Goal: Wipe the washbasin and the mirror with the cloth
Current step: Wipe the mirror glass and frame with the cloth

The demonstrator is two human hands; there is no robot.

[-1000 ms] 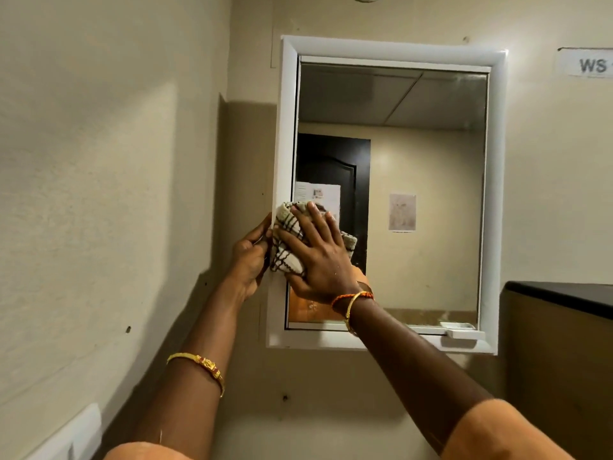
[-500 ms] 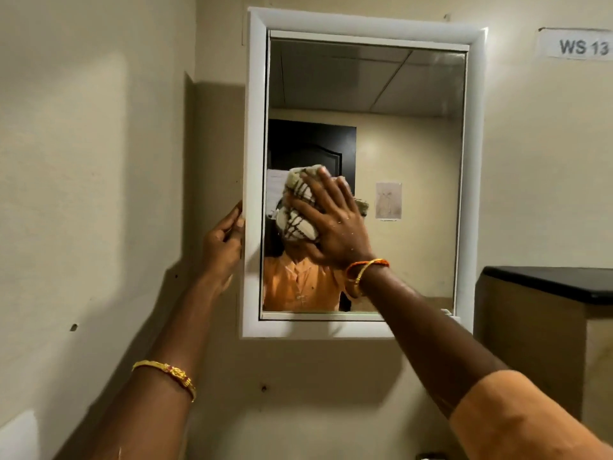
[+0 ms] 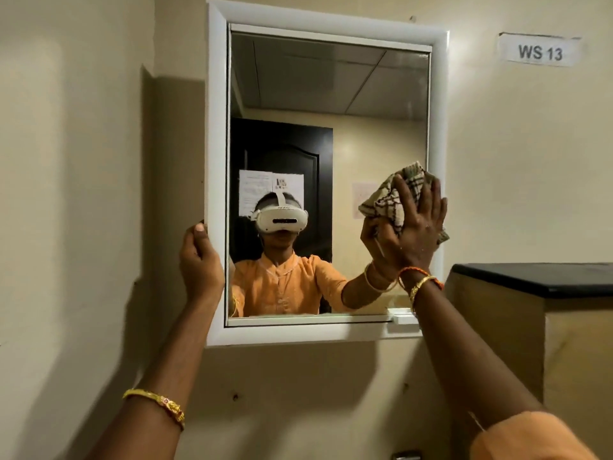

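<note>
the left hand [image 3: 200,260] curls closed around the mirror [image 3: 326,104] frame's left edge, likely steadying it (it may swing). at centre right, the right hand [image 3: 413,232] presses the bunched checked cloth [image 3: 386,199] flat on the glass, fingers spread. washbasin unseen.
</note>
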